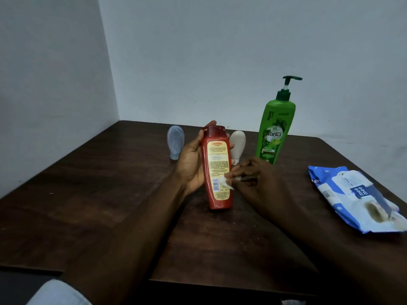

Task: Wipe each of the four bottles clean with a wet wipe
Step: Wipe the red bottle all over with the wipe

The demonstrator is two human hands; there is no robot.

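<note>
Head view shows the left hand [191, 160] wrapped around the red shampoo bottle [217, 168], fingers curled behind it and thumb on its near side, the bottle tilted with its cap away from the person and its base low over the dark wooden table [88, 194]. The right hand [253, 176] pinches a small wad of white wet wipe [225, 182] between closed fingertips and presses it to the lower part of the yellow label.

Risks, as I judge them: a wet label and smooth plastic could let the bottle slip through the left hand's grip, and its base would strike the table. A firm sideways rub could also twist the bottle in the hand. The right elbow, swinging outward, could nudge the green pump bottle [275, 128], which stands tall and narrow just beyond the right hand (the likeliest of the 4 to topple). The white tube [237, 146] stands on its cap right behind the red bottle, and the bluish tube [175, 142] stands beside the left hand; both look easy to knock.

Open room lies toward the near edge and the left of the table. The wipe pack [352, 197] lies near the right edge.
</note>
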